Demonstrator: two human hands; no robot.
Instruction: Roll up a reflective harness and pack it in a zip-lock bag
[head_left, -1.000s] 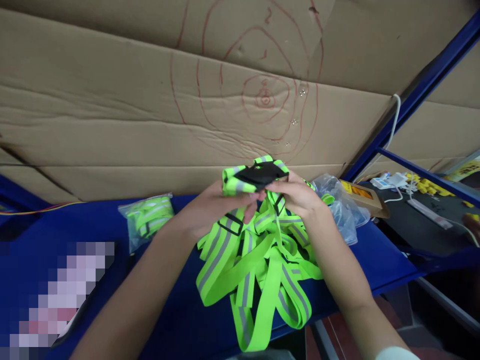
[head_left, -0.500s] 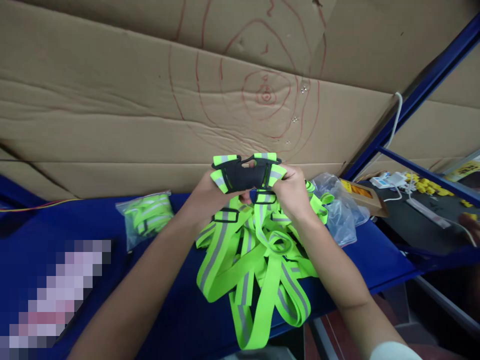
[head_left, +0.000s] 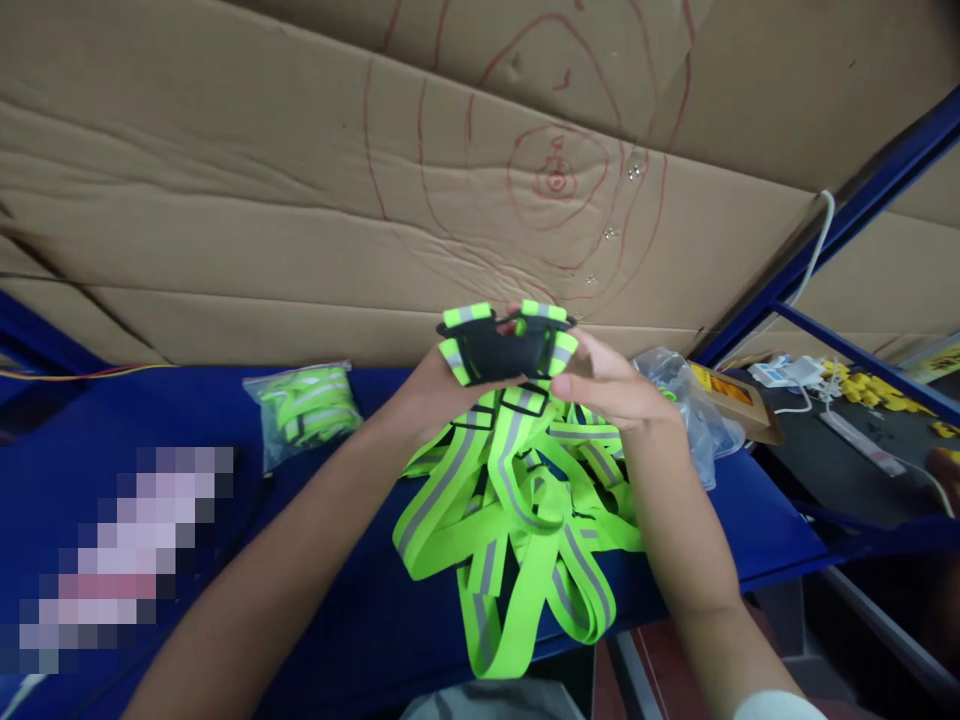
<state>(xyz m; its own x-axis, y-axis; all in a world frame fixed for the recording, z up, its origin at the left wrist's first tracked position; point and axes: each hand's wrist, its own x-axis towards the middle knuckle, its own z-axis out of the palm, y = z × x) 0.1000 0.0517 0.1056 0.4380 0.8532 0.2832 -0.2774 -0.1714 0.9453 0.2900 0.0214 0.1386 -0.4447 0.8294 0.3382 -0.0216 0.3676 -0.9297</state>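
Observation:
A black plastic buckle (head_left: 502, 350) with neon-green strap ends looped through it is held up at the middle. My left hand (head_left: 433, 392) grips its left side, fingers partly hidden behind it. Around the right side of the buckle my right hand (head_left: 606, 382) is closed, its thumb at the lower right corner. Below hang and lie tangled neon-green straps (head_left: 521, 600) with grey reflective stripes, some over the table's front edge. Two black slider frames, one of them a black rectangular slider (head_left: 523, 401), show just under the buckle.
On the blue table (head_left: 322, 600) lie a clear bag of green straps (head_left: 311, 405), a blurred pixelated item at the left, and crumpled plastic bags (head_left: 694, 420). A cardboard box (head_left: 739, 400) and yellow pieces (head_left: 874, 388) are at the right. Cardboard (head_left: 247, 270) stands behind.
The buckle has tilted slightly. My right hand has turned, with its palm side and thumb now more visible. The straps below have shifted, and the whole view has moved a little.

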